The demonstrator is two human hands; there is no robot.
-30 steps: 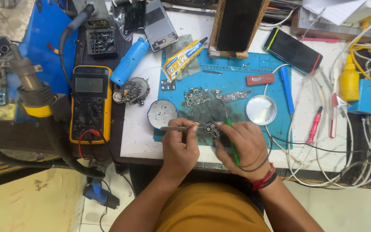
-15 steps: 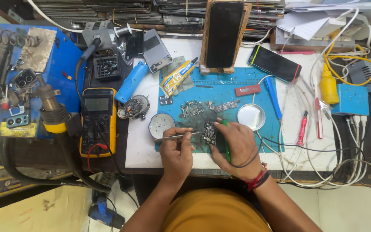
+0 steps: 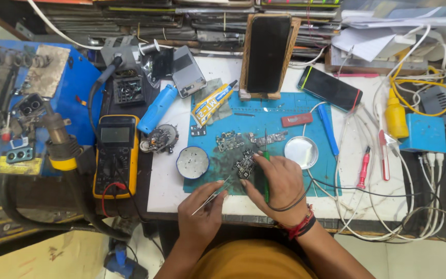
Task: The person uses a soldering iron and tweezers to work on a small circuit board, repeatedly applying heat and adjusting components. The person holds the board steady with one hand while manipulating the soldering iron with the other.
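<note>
Nearest me, the left hand (image 3: pixel 201 216) had its fingers (image 3: pixel 218 192) pinched together on a pair of thin metal tweezers (image 3: pixel 213 195), tips slanting up toward a small circuit board (image 3: pixel 245 165). The right hand (image 3: pixel 280 183) was curled shut around a green-handled tool (image 3: pixel 266 173), its narrow shaft pointing away over the board; I took it for a fine screwdriver, though the tip was too small to tell.

The board lay on the blue mat (image 3: pixel 274 111) near the front edge of the worktop (image 3: pixel 166 181), just ahead of both hands. It looked dark, irregular in outline and crowded with tiny parts. I judged it light, stiff and brittle, easily scratched or cracked, best held by its bare edges rather than across the components.

Beyond it lay further board fragments (image 3: pixel 228 141), with a round tin (image 3: pixel 192 162) to the left and a shallow metal dish (image 3: pixel 301 152) to the right. Farther back a glue tube (image 3: pixel 212 103) lay, and a dark phone (image 3: pixel 268 51) stood propped upright.
</note>
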